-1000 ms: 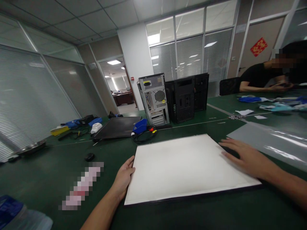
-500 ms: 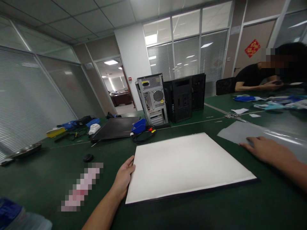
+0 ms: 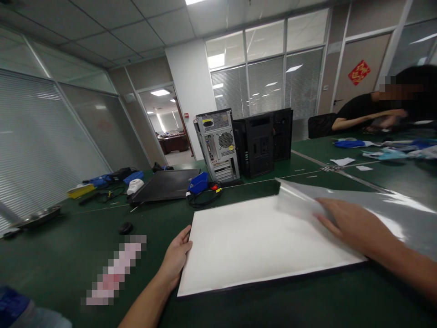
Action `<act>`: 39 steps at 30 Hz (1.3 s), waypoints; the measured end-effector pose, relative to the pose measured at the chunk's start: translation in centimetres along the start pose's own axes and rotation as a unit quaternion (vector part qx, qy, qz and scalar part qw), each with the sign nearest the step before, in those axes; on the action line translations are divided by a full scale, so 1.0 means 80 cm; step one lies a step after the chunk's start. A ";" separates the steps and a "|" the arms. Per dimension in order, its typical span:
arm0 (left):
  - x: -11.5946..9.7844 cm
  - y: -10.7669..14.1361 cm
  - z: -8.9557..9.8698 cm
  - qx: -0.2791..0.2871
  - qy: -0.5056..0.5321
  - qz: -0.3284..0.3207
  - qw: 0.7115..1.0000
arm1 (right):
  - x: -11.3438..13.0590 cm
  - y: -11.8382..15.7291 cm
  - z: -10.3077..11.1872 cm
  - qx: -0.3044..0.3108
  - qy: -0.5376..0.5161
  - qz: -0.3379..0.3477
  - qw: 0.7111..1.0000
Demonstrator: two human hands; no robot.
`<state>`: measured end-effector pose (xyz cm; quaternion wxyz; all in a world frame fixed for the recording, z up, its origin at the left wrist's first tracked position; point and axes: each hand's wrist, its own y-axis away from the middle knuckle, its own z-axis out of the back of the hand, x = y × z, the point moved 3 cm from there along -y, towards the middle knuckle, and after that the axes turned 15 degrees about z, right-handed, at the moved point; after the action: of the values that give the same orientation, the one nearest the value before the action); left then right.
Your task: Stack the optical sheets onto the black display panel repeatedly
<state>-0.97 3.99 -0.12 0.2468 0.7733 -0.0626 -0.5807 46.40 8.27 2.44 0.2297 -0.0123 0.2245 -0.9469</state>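
A flat white panel (image 3: 239, 246) with a dark edge lies before me on the green table. My left hand (image 3: 179, 255) grips its left edge, thumb on top and fingers at the side. My right hand (image 3: 344, 223) is closed on a translucent plastic sheet (image 3: 300, 200), whose near end curls up over the panel's far right corner. The rest of that sheet stretches off to the right across the table, shiny with reflections. My right fingertips are partly blurred and hidden by the hand.
Behind the panel stand a silver computer case (image 3: 221, 146) and black cases (image 3: 257, 146). A blue tool (image 3: 198, 183) with a coiled cable and a dark flat panel (image 3: 165, 184) lie left of them. A round black object (image 3: 126, 228) is nearer. A person (image 3: 368, 114) sits at right.
My right hand has moved left, bringing the plastic sheet's end from the table onto the panel's right part. My left hand stays at the panel's left edge.
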 end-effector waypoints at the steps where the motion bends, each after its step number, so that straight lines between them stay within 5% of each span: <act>1: 0.000 0.000 0.000 0.000 0.001 0.001 1.000 | 0.021 -0.002 -0.001 -0.001 -0.020 0.038 0.999; 6: 0.001 0.000 -0.004 -0.001 -0.004 0.007 1.000 | 0.070 -0.003 -0.015 0.036 -0.109 0.140 0.983; 13: 0.001 -0.003 -0.007 -0.019 -0.012 0.007 1.000 | -0.036 0.012 -0.030 0.066 0.033 -0.049 0.996; 16: 0.002 -0.003 -0.005 -0.020 -0.010 0.005 1.000 | -0.057 0.020 -0.038 0.095 0.024 -0.083 0.992; 21: 0.000 0.001 -0.006 -0.013 -0.019 0.000 1.000 | -0.021 0.006 -0.029 0.053 -0.108 -0.018 0.993; 25: -0.002 0.002 -0.007 -0.013 -0.018 -0.005 1.000 | 0.003 -0.003 -0.012 0.023 -0.056 0.003 0.998; 31: -0.001 0.002 -0.004 -0.016 -0.017 0.000 1.000 | 0.018 0.002 -0.019 0.073 -0.130 0.048 0.988; 39: -0.002 0.004 -0.007 -0.020 -0.019 -0.001 1.000 | 0.018 0.000 -0.033 0.052 -0.176 0.093 0.979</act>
<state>-0.46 3.96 0.26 0.2605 0.7573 -0.0550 -0.5963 44.78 8.76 -0.03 0.3526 -0.1459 0.1309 -0.9150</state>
